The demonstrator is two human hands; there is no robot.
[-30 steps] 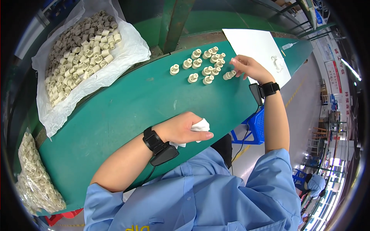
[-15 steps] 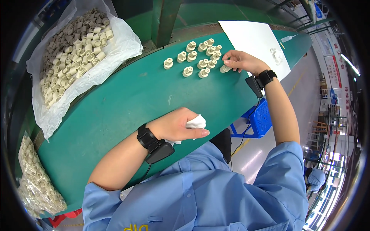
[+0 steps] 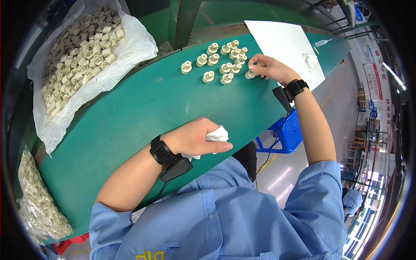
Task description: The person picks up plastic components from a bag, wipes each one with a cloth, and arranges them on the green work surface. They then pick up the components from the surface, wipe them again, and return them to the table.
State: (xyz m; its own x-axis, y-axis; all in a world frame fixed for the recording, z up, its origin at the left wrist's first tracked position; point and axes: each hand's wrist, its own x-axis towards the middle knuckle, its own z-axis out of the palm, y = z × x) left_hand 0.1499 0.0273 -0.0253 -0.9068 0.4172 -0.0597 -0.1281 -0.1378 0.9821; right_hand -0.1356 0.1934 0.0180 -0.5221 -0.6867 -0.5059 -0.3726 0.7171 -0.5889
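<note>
My left hand point(image 3: 197, 138) is closed around a crumpled white cloth point(image 3: 219, 134) over the near side of the green table point(image 3: 143, 112). At the far right of the table, the thumb and fingers of my right hand point(image 3: 273, 69) pinch the top of a cream fitting point(image 3: 249, 74) with a round base and a narrower neck. That fitting appears upright at table level; its upper part is partly hidden by the fingers. Just left of it stand several matching cream fittings point(image 3: 226, 78) in a loose group.
A white-lined container point(image 3: 138, 47) heaped with cream cylindrical parts stands at the far left. Below it lies a clear bag point(image 3: 41, 203) of similar pieces. A white sheet point(image 3: 284, 41) with a crumpled white scrap point(image 3: 310, 62) lies right of my right hand. A blue stool point(image 3: 289, 134) stands beside the table.
The whole view has shifted slightly. My right hand stays at the same cream fitting, and my left hand keeps hold of the cloth.
</note>
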